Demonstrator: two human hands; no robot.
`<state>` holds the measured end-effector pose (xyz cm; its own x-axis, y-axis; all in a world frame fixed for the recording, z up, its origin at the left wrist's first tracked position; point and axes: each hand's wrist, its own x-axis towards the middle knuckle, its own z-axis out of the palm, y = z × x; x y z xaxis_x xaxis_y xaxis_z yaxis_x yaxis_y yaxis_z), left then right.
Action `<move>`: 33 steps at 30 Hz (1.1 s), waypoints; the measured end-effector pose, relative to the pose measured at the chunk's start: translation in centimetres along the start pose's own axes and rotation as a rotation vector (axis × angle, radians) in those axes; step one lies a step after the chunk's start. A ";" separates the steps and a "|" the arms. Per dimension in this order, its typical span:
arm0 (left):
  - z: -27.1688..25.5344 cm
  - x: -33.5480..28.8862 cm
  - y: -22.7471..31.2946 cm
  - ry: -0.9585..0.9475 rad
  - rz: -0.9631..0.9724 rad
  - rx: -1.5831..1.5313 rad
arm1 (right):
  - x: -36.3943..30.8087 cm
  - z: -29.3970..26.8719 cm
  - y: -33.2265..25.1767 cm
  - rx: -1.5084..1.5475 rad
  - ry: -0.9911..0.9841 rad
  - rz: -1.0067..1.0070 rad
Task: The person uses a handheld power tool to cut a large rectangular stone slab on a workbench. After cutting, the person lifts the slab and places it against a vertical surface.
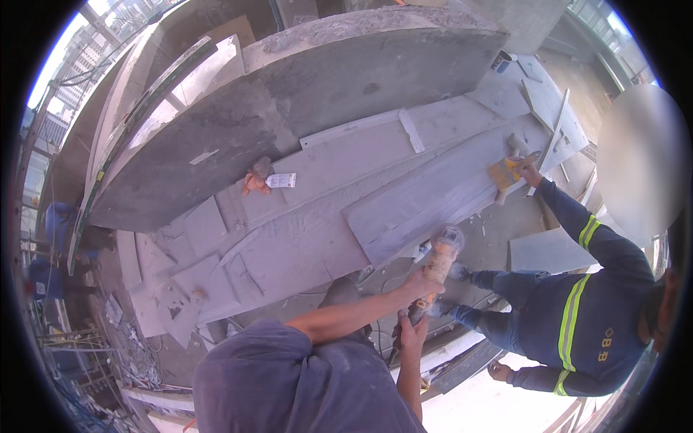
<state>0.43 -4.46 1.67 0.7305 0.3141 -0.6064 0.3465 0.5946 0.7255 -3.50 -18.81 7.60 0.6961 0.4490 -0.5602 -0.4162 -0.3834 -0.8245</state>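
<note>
An angle grinder (437, 265), pale with dust and with orange parts, is in both my hands. My left hand (417, 286) is wrapped round its front part, just behind the rounded head. Lower down, my right hand (411, 335) grips its darker rear body. The head points up and away from me, near the front edge of a large grey slab (419, 206). Whether the disc touches anything cannot be made out. To the right, a co-worker's hand (530, 172) holds a wide yellowish brush (504, 174) over the slab's far end.
The co-worker (563, 325) stands close on my right in a dark reflective-striped uniform. Beyond the dusty worktable (303, 252) rises a curved grey panel (303, 94). A white-labelled package (281, 180) and an orange glove (255, 182) lie by it. Rubble (141, 361) covers the floor at left.
</note>
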 end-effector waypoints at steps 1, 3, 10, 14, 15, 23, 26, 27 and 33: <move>0.1 0.1 -0.2 0.021 0.019 0.028 | 0.0 0.0 -0.2 0.028 -0.004 0.001; 0.4 0.0 -0.5 0.046 0.039 0.037 | -0.1 -0.4 -0.6 0.031 -0.001 0.041; 0.6 -0.1 -0.6 0.013 0.007 -0.026 | 0.4 -1.3 0.8 -0.102 0.049 0.041; 0.6 -0.4 -0.5 0.018 0.003 -0.077 | 0.4 -1.1 0.0 -0.209 0.057 0.065; 0.7 -0.1 -0.9 0.033 -0.007 -0.095 | 0.2 -0.9 -0.5 -0.217 0.065 0.073; 1.0 0.7 -0.2 -0.054 0.006 -0.194 | 2.3 -2.4 2.0 -0.264 0.125 0.044; 1.3 1.3 0.7 -0.111 -0.092 -0.225 | 1.8 -2.5 -1.1 -0.290 0.110 0.104; 1.6 1.1 1.2 -0.101 -0.104 -0.233 | 1.9 -2.2 -1.9 -0.264 0.116 0.131; 2.4 2.3 2.0 -0.112 -0.082 -0.284 | 3.5 -2.6 -2.3 -0.202 0.104 0.119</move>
<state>4.22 -4.32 2.44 0.7725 0.1826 -0.6082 0.2404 0.8024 0.5463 1.36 -18.47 7.74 0.7098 0.3098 -0.6326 -0.3807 -0.5868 -0.7146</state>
